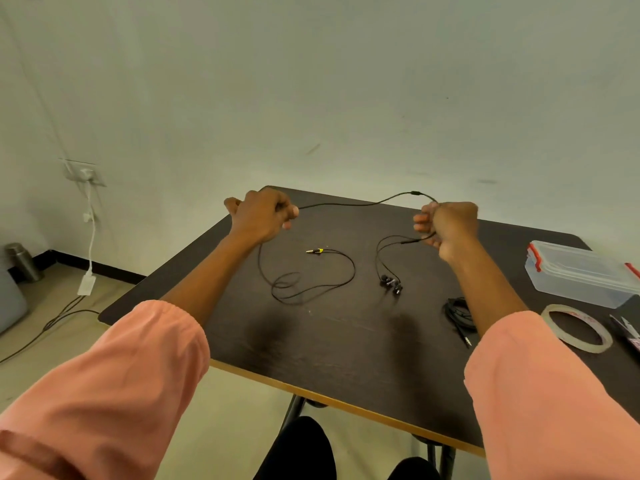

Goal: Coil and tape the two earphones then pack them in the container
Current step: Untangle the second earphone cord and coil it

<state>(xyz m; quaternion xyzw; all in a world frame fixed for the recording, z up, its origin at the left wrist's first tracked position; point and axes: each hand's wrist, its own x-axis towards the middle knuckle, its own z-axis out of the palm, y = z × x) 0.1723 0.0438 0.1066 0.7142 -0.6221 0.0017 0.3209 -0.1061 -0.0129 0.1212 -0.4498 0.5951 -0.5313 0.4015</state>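
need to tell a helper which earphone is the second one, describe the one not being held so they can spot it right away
Start at the dark table and go to its right side, where a clear container with red clips sits behind a tape roll. Just left of the tape, beside the right sleeve, lies the second earphone. Unlike the earphone stretched between the hands, it is a small bunched black bundle with its plug toward the near edge.

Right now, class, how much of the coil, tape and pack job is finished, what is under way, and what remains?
Possibly done: a second earphone lies bundled near the tape roll; whether it is taped cannot be told. In hand: the left hand and right hand hold the first earphone's cord stretched out, its plug and earbuds on the table. Left: coiling, taping, packing into the closed container.
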